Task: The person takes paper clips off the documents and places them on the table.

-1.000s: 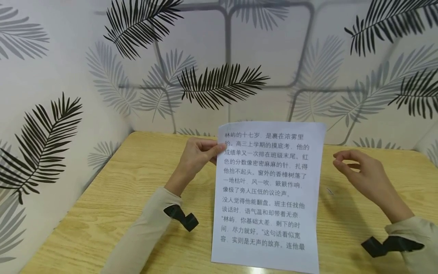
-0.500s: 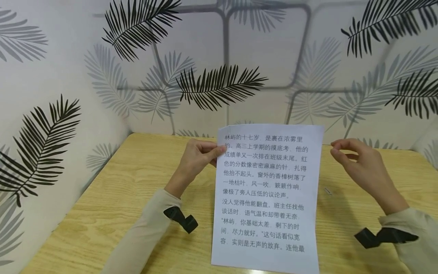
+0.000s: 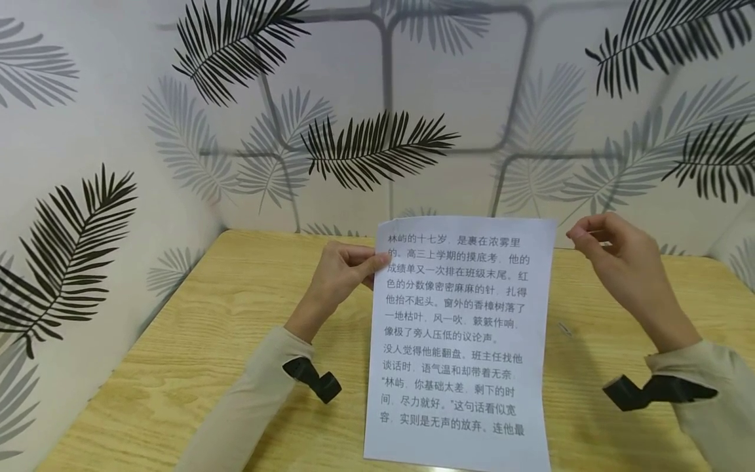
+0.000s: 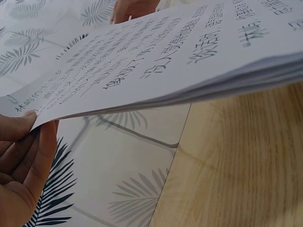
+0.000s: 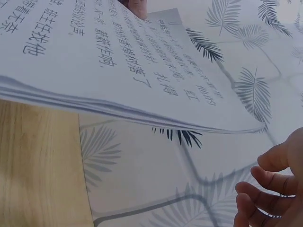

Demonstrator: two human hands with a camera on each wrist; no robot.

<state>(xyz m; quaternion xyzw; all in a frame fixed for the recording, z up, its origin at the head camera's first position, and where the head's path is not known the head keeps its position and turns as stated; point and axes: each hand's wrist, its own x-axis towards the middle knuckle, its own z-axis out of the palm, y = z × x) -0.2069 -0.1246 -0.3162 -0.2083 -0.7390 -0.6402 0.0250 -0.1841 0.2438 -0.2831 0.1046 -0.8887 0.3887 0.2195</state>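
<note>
1 stack of printed sheets [image 3: 454,341], raised above the table [image 3: 206,328]; apparently gathered, with 1 probable clip [image 4: 12,100] on its far left corner; not yet laid down. Left hand [image 3: 344,272]: pinching its left edge. Right hand [image 3: 631,275]: fingers loosely curled, empty, near the right edge.

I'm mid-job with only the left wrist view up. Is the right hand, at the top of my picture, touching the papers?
Observer: No. The right wrist and head views show a gap between the right hand and the papers.
Operator: Is there anything loose beside them?
Observer: The head view shows a small pale object on the table, to the right of the papers; it's too small to identify.
Operator: And is the right hand holding something?
Observer: Not that I can see; in the right wrist view its fingers are loosely bent, with nothing visible in them.
</note>
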